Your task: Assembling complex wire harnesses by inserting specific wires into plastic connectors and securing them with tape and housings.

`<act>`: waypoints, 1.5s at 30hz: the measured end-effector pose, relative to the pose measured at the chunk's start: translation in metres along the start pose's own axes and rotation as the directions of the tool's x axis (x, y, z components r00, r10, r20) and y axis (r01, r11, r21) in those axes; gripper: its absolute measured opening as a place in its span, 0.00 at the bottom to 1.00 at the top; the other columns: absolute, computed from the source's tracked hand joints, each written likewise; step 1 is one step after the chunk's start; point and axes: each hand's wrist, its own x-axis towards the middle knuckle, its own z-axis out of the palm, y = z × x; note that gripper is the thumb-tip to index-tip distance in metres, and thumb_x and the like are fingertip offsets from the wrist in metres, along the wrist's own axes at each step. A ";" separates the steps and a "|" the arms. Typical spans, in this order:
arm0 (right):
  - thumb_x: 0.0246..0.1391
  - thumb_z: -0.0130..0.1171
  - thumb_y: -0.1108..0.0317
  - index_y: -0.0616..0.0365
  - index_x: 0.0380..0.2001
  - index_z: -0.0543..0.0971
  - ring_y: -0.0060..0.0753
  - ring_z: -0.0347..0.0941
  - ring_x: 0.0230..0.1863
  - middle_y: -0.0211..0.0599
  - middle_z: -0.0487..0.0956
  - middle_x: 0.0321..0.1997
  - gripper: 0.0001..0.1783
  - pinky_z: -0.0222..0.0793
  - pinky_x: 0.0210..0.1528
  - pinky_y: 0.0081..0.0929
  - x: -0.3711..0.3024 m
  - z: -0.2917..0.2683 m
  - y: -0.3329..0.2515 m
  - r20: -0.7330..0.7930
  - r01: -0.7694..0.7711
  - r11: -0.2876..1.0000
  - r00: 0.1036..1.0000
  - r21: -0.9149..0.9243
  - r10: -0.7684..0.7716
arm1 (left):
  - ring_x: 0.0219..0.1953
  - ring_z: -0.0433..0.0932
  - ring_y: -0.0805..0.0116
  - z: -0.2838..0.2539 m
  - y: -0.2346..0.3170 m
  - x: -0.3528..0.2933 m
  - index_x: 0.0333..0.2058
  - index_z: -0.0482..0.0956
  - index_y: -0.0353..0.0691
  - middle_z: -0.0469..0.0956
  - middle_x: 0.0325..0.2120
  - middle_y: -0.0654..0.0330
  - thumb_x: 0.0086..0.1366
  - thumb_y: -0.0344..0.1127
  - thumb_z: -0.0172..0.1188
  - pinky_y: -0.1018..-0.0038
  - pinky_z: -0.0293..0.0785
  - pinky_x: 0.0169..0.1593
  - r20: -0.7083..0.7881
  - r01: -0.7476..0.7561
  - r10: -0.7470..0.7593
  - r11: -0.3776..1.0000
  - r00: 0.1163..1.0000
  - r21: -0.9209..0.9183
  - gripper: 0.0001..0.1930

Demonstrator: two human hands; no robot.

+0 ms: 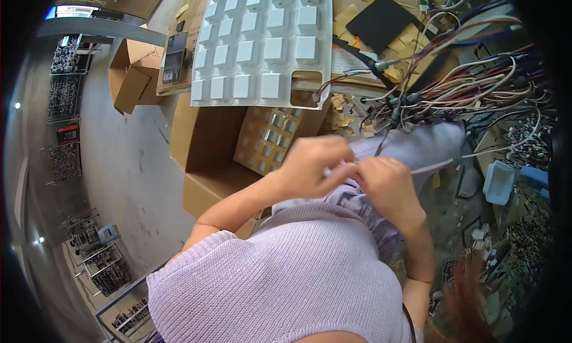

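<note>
White cable (434,166) located at 3 o'clock from the left grip (319,167), running into the right grip (388,185), which appears closed on it. The left grip, observed narrow, meets the right; blur prevents telling what it pinches. White tray (325,60) of white boxes (307,48) noted at 11 o'clock

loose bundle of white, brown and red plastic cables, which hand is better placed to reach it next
Probably the right: the right hand is on the side nearer the cable bundle, while the left hand sits farther across. The hands are close together, so the advantage looks slight.
</note>
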 end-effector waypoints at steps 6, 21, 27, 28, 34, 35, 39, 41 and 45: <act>0.58 0.52 0.71 0.64 0.34 0.71 0.55 0.72 0.46 0.51 0.76 0.43 0.06 0.69 0.47 0.44 0.083 0.015 -0.006 -0.133 0.222 0.947 0.972 0.230 -0.195 | 0.39 0.73 0.50 -0.051 -0.085 -0.009 0.41 0.71 0.36 0.71 0.34 0.50 0.55 0.49 0.65 0.59 0.70 0.40 -0.654 0.589 -0.153 0.616 0.741 0.523 0.24; 0.58 0.45 0.72 0.67 0.39 0.75 0.47 0.67 0.62 0.51 0.74 0.57 0.11 0.59 0.65 0.41 0.195 0.065 0.040 -0.396 0.185 0.983 0.903 0.010 -0.166 | 0.36 0.66 0.58 -0.061 -0.117 -0.027 0.32 0.70 0.33 0.63 0.35 0.53 0.57 0.46 0.67 0.65 0.67 0.40 -0.772 0.526 -0.237 0.838 0.590 0.145 0.21; 0.63 0.49 0.65 0.66 0.40 0.76 0.52 0.73 0.50 0.53 0.78 0.45 0.14 0.69 0.51 0.41 0.195 0.046 0.041 -0.441 0.172 0.970 0.894 0.174 -0.080 | 0.52 0.69 0.64 -0.075 -0.092 -0.031 0.43 0.61 0.40 0.61 0.56 0.49 0.64 0.31 0.59 0.71 0.68 0.54 -0.869 -0.031 -0.166 0.978 0.466 -0.204 0.15; 0.64 0.49 0.63 0.65 0.39 0.77 0.54 0.75 0.44 0.53 0.79 0.40 0.14 0.71 0.45 0.42 0.191 0.039 0.038 -0.412 0.127 0.949 0.911 0.289 0.003 | 0.53 0.71 0.64 -0.077 -0.081 -0.033 0.45 0.58 0.41 0.62 0.58 0.47 0.63 0.25 0.56 0.72 0.68 0.54 -0.833 -0.043 -0.236 0.954 0.500 -0.296 0.17; 0.58 0.54 0.66 0.59 0.28 0.73 0.54 0.73 0.31 0.46 0.74 0.27 0.09 0.68 0.31 0.43 0.106 0.001 0.014 -0.422 0.274 0.911 0.897 0.307 -0.128 | 0.25 0.61 0.77 -0.059 -0.025 -0.024 0.64 0.52 0.40 0.64 0.25 0.65 0.52 0.53 0.62 0.82 0.57 0.28 0.029 0.189 -0.354 0.427 0.935 -0.884 0.45; 0.59 0.54 0.65 0.58 0.27 0.72 0.52 0.73 0.30 0.44 0.73 0.26 0.10 0.68 0.31 0.43 0.089 -0.010 0.004 -0.272 0.221 0.942 0.950 0.254 -0.150 | 0.22 0.59 0.78 -0.051 -0.022 -0.017 0.66 0.49 0.39 0.62 0.21 0.66 0.59 0.57 0.56 0.81 0.56 0.26 0.073 0.147 -0.261 0.275 0.963 -0.950 0.44; 0.60 0.54 0.65 0.59 0.31 0.73 0.50 0.74 0.31 0.44 0.75 0.28 0.09 0.70 0.33 0.39 0.025 -0.029 0.015 -0.076 0.005 0.995 0.997 0.102 0.002 | 0.20 0.61 0.77 -0.041 -0.027 0.009 0.29 0.75 0.32 0.65 0.17 0.65 0.71 0.50 0.43 0.80 0.58 0.25 0.176 0.235 -0.231 0.257 0.957 -0.938 0.25; 0.59 0.54 0.68 0.60 0.35 0.74 0.47 0.75 0.32 0.45 0.75 0.29 0.07 0.70 0.34 0.36 0.009 -0.033 0.012 -0.099 -0.073 0.933 0.988 0.352 0.115 | 0.26 0.71 0.76 -0.027 -0.017 0.023 0.25 0.77 0.35 0.75 0.23 0.62 0.71 0.44 0.47 0.79 0.66 0.31 0.257 0.362 -0.261 0.548 0.931 -0.754 0.21; 0.57 0.54 0.77 0.62 0.42 0.74 0.28 0.73 0.32 0.40 0.75 0.29 0.09 0.68 0.35 0.27 -0.005 -0.027 0.012 -0.228 -0.075 0.651 0.901 0.755 0.368 | 0.30 0.69 0.75 0.014 0.006 0.050 0.30 0.76 0.34 0.72 0.27 0.65 0.70 0.48 0.47 0.79 0.66 0.36 0.290 0.311 -0.157 0.717 0.944 -0.624 0.20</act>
